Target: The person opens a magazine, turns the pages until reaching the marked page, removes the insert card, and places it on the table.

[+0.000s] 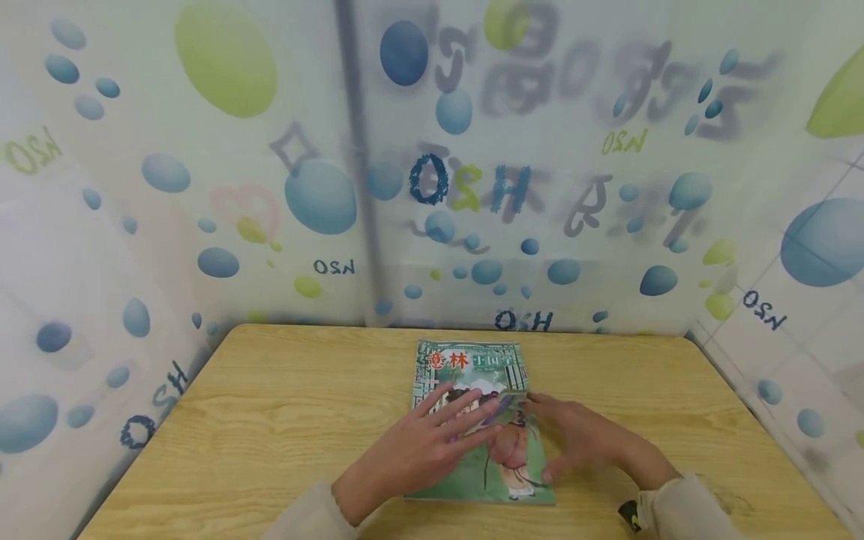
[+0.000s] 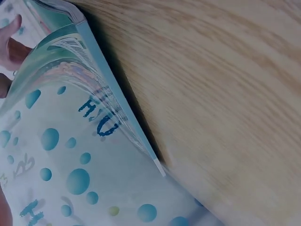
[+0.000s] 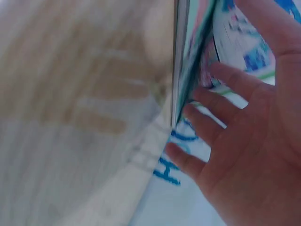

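A magazine (image 1: 516, 457) with a green illustrated cover and red and white characters lies near the middle of the wooden table. Over its cover stretches my left hand (image 1: 425, 450), the fingers straight and slightly spread. At the magazine's right edge is my right hand (image 1: 583, 435), thumb apart and fingertips beside the cover. The right wrist view shows the palm of my right hand (image 3: 249, 132) with loosely extended fingers close to the magazine's page edges (image 3: 178, 61). In the left wrist view the magazine's pale blue spine (image 2: 110, 77) runs along the tabletop, with its glossy cover beside it.
The light wood table (image 1: 297, 405) spreads on both sides of the magazine. Behind it stands a pale wall covering (image 1: 418, 255) printed with blue and green bubbles and lettering, and similar coverings rise at left and right. A dark strap piece (image 1: 630, 515) shows at the right cuff.
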### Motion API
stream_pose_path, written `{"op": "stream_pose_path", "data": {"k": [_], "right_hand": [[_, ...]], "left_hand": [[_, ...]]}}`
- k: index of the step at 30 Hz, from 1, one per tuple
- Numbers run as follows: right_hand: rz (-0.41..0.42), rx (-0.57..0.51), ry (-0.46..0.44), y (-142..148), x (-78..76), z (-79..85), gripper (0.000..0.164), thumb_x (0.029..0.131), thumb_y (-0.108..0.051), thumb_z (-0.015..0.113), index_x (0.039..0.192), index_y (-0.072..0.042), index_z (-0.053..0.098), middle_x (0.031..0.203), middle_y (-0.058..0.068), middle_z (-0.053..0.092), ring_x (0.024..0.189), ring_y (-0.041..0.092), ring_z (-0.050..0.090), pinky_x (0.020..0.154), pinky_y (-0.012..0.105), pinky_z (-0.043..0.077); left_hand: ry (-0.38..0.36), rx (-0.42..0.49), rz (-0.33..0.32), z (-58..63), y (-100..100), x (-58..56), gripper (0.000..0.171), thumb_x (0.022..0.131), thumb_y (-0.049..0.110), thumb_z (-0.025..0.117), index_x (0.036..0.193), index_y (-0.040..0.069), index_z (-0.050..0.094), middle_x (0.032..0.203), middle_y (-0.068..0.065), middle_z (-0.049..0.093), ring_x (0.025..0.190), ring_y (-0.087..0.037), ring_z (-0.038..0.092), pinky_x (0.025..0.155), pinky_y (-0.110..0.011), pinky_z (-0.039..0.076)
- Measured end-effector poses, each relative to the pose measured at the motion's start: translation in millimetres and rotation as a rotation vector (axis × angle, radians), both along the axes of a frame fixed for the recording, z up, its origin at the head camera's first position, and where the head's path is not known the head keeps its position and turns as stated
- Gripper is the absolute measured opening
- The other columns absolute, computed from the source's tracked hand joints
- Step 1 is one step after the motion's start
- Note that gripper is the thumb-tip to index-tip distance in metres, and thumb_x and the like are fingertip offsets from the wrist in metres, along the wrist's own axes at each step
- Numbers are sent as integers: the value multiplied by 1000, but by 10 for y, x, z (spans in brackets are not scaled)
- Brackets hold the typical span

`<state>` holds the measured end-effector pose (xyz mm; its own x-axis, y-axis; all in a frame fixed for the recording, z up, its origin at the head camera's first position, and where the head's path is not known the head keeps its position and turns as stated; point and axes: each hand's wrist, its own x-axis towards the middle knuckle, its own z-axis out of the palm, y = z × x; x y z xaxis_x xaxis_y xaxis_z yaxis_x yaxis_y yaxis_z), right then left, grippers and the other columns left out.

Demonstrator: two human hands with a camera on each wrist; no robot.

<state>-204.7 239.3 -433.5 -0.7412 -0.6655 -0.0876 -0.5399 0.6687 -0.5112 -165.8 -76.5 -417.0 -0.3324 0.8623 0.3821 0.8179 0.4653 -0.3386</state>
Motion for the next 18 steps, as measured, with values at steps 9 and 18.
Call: {"op": "stream_pose_path", "data": {"k": [9,18], "right_hand": [[115,83,64,-110,66,-94,94,64,-65,77,140,-15,54,147,16,44,131,37,44,100,68,30],[112,72,64,-115,75,-78,94,64,-63,79,139,-12,56,146,17,45,127,37,48,96,60,41]], "left_hand": [[152,-100,92,-17,-65,81,38,101,13,39,123,16,69,147,-4,47,146,-26,18,115,-52,15],[167,-135,206,42,-148,173,35,95,8,42,113,9,72,137,-8,57,141,-31,31,116,-51,14]]}}
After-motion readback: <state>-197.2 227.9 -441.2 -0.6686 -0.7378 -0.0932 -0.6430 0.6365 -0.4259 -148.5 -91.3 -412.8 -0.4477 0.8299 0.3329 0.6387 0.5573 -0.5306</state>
